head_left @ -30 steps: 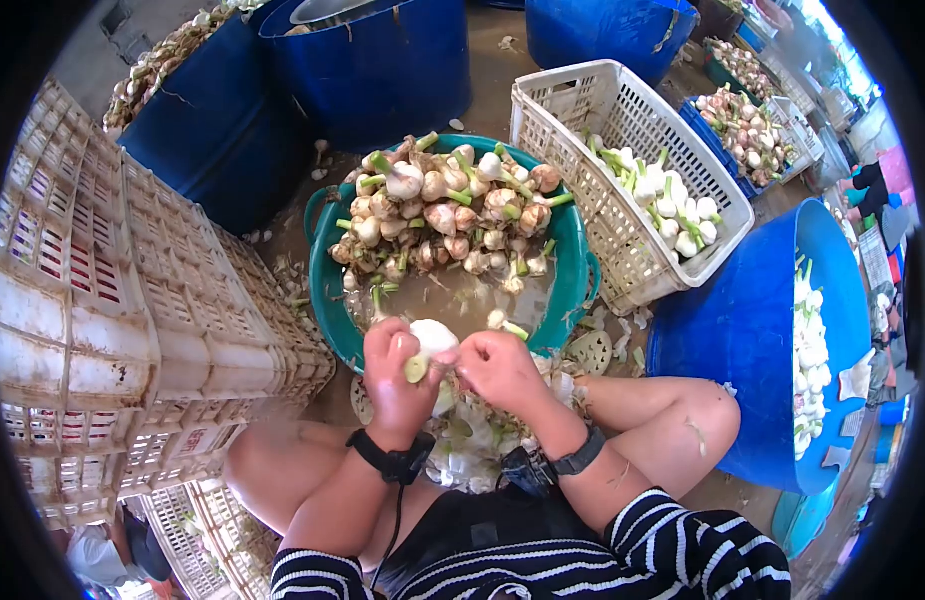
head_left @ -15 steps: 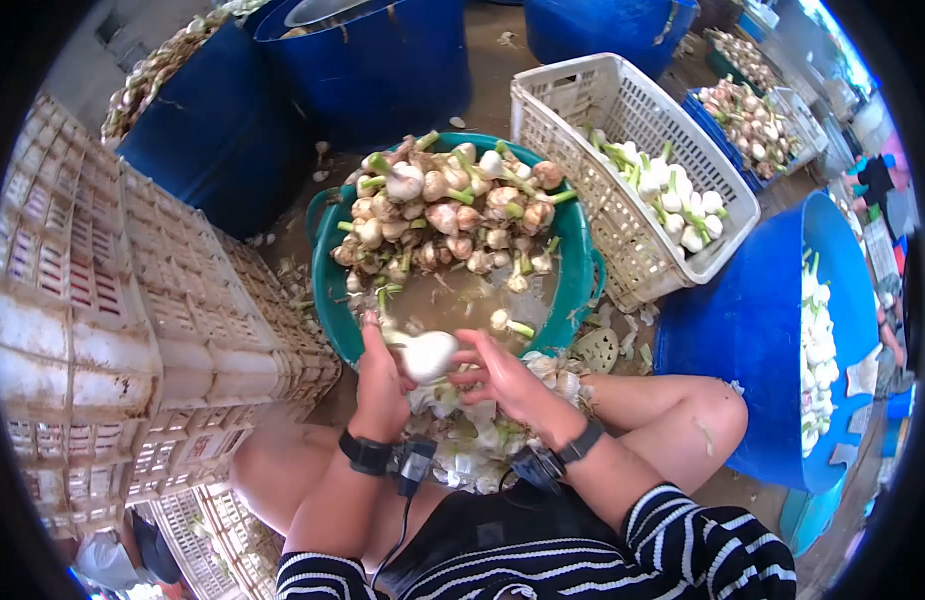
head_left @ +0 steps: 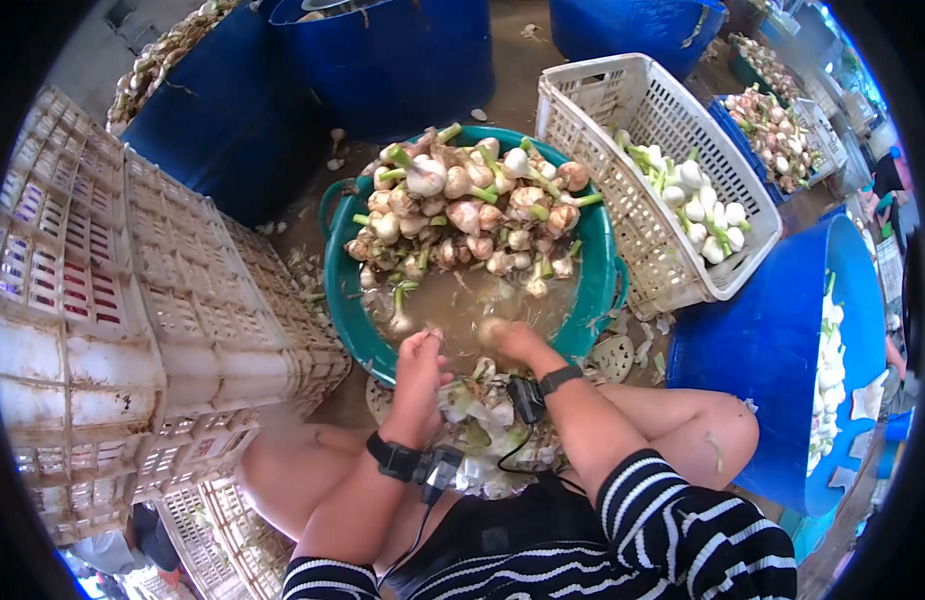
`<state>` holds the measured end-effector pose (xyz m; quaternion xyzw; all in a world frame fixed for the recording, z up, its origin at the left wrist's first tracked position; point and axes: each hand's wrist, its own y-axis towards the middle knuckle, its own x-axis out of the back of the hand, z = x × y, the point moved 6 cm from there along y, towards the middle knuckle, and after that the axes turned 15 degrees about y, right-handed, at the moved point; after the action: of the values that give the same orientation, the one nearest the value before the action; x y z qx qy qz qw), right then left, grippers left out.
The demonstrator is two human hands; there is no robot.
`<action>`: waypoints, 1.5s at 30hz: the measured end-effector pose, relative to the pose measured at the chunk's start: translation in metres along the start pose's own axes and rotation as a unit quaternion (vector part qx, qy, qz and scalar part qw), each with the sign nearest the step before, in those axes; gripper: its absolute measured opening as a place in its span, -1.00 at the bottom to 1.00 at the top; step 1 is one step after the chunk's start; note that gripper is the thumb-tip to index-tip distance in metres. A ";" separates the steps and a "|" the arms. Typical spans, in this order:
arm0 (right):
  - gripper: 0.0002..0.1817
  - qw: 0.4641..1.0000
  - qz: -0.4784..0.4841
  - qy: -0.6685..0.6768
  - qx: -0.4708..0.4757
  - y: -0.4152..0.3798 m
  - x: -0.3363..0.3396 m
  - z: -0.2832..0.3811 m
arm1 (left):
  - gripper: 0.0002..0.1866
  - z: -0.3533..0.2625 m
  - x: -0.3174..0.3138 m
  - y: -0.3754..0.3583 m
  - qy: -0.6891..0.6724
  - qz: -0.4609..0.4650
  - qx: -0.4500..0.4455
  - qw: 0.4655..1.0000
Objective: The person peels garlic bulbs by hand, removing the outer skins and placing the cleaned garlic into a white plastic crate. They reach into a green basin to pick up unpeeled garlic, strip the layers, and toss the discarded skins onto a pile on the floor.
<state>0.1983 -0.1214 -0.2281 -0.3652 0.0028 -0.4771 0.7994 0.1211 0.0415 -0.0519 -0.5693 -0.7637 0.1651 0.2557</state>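
Note:
A green basin [head_left: 337, 300] holds murky water and a heap of unpeeled garlic bulbs [head_left: 472, 215] with cut green stems. My left hand [head_left: 419, 378] is by its front rim, fingers curled; what they hold, if anything, cannot be made out. Inside the basin, my right hand [head_left: 522, 345] reaches down to the water, its fingertips closed around a blurred garlic bulb [head_left: 492, 331]. One more garlic bulb [head_left: 400, 322] lies apart from the heap, ahead of my left hand. Loose peelings [head_left: 482, 405] are piled between my legs, below both hands.
Stacked white crates [head_left: 102, 330] rise on the left. To the right stand a white crate [head_left: 662, 240] with peeled garlic and a blue tub [head_left: 722, 350] containing white bulbs. More blue tubs [head_left: 392, 70] line the back. Other people are at the far right.
The peeled white bulb that was between my hands is gone from them. My right hand has moved forward into the basin; my left hand has shifted slightly right. The view has turned a little.

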 end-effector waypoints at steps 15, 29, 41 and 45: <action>-0.71 0.977 -0.101 0.002 0.189 -0.142 0.002 0.143 | -0.83 -0.003 -0.011 -0.004 -0.015 0.021 0.021 0.999; -0.81 0.836 0.057 0.545 -0.005 -0.129 0.007 0.092 | -0.60 -0.054 -0.022 -0.042 0.368 0.099 -0.431 0.818; -0.70 0.852 -0.013 0.413 0.321 -0.206 0.044 0.123 | -0.79 -0.004 0.005 -0.005 -0.339 0.089 0.066 0.934; -0.74 0.731 -0.045 0.611 0.301 -0.228 0.107 0.134 | -0.78 0.002 0.018 0.000 -0.321 0.092 0.049 0.941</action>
<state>0.1305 -0.1887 0.0409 0.2645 0.3306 -0.6084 0.6713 0.1159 0.0585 -0.0504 -0.5410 -0.7403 0.3990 0.0077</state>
